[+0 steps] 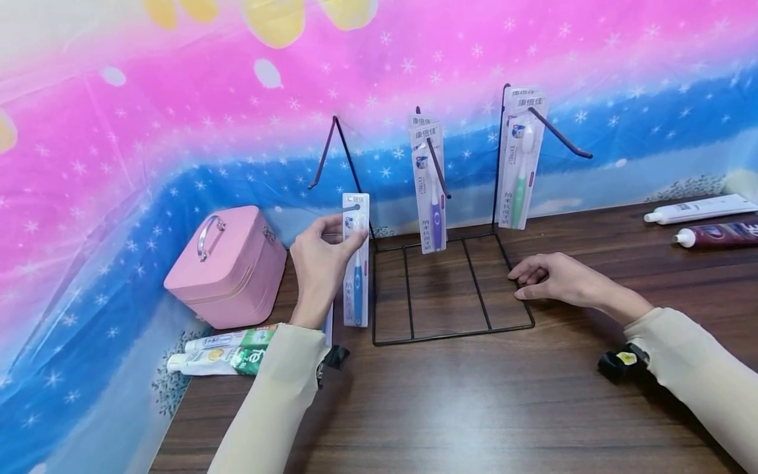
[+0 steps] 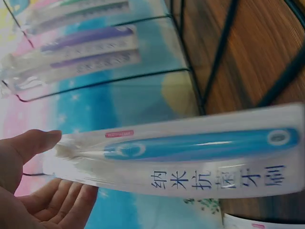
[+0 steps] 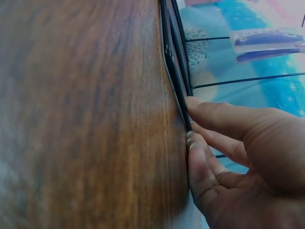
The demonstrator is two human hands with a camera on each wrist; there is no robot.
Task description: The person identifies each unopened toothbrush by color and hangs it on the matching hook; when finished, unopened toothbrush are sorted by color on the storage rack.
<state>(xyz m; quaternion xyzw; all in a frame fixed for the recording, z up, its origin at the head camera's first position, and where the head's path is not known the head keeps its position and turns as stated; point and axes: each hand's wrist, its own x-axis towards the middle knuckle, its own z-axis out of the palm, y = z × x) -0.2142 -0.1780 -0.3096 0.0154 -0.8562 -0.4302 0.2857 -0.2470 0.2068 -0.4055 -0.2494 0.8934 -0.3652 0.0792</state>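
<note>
My left hand [image 1: 322, 260] holds a packaged blue toothbrush [image 1: 358, 283] upright near its top, thumb on one edge and fingers at the other. It hangs at the left side of the black wire rack [image 1: 453, 338], below the left prong [image 1: 322, 153]. A short dark bar shows at the package's top. In the left wrist view the blue handle [image 2: 200, 143] faces the camera. My right hand [image 1: 562, 280] pinches the rack's base wire on its right side; in the right wrist view thumb and fingertips close on that wire [image 3: 176, 78].
Purple toothbrush packs [image 1: 435, 220] hang on the middle prong and green ones [image 1: 520, 197] on the right. A pink case [image 1: 227, 270] stands left, with toothpaste tubes [image 1: 219, 361] before it. More tubes [image 1: 705, 208] lie at the far right. A patterned cloth [image 1: 379, 79] backs the table.
</note>
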